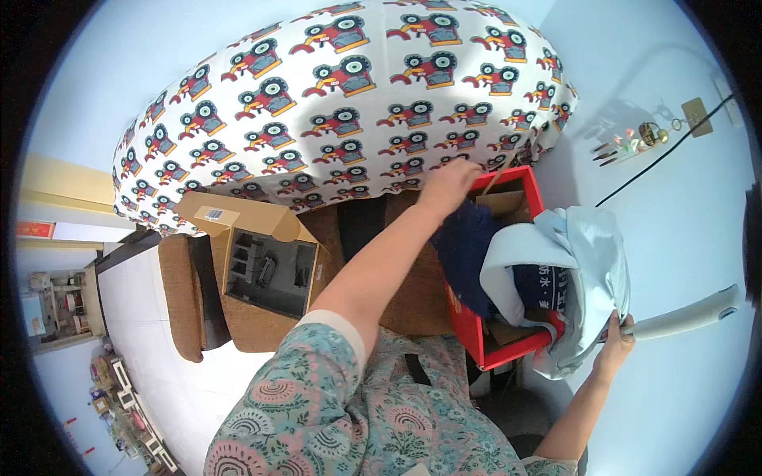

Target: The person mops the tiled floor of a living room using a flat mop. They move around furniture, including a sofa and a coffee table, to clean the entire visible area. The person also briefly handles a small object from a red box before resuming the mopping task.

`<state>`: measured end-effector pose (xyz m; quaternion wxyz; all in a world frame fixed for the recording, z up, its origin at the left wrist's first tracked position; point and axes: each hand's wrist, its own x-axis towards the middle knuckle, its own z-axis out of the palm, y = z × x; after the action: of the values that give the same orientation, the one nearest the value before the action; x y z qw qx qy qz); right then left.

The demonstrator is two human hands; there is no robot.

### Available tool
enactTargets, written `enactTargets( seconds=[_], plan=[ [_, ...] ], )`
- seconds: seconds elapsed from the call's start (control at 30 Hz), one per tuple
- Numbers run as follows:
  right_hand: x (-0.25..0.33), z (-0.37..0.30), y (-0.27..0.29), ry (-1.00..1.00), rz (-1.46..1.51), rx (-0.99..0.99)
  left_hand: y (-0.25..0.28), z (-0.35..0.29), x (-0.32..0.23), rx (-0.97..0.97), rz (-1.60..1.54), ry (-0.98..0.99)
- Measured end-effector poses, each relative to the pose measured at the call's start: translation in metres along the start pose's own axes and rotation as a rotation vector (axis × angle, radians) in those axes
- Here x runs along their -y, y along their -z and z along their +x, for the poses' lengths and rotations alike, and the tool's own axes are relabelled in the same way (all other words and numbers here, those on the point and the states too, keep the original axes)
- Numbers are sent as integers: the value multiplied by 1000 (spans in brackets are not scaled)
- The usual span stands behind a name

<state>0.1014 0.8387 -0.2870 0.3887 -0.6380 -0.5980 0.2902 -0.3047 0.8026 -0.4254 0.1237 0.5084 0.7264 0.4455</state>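
Flanking red box [476, 337]: open carton [266, 270], printed bedspread [349, 103]

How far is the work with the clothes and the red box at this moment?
Already done: dark blue clothes lie in the red box. In hand: the left hand reaches to the box's far end, and the right hand grips the light blue garment draped over its edge. Left: that garment is still outside.

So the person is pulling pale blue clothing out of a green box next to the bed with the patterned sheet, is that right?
Not quite: the box is red, not green. The head view shows its red walls beside the bed with the patterned sheet. The right hand grips the pale blue clothing draped over the box's edge, while the left hand reaches to the box's far end.
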Motion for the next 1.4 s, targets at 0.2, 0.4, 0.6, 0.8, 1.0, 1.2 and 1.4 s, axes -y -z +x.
enactTargets(
  seconds=[0.2,0.4,0.6,0.8,1.0,1.2,1.4],
  plan=[
    [1,4,-5,-49,-21,38,17,-118,121,126,135,651],
    [19,23,-31,-106,-93,220,-38,-167,212,449,231,851],
    [6,25,-57,-118,-74,215,-75,-135,218,385,373,930],
    [-13,35,-58,-92,-34,180,-99,-121,275,539,399,1167],
    [-26,44,-48,-76,-23,162,-91,-112,337,866,256,843],
    [-25,41,-49,-103,83,138,-99,-146,339,535,271,650],
    [-42,52,-35,-183,345,246,-80,-183,333,441,249,626]
  ],
)
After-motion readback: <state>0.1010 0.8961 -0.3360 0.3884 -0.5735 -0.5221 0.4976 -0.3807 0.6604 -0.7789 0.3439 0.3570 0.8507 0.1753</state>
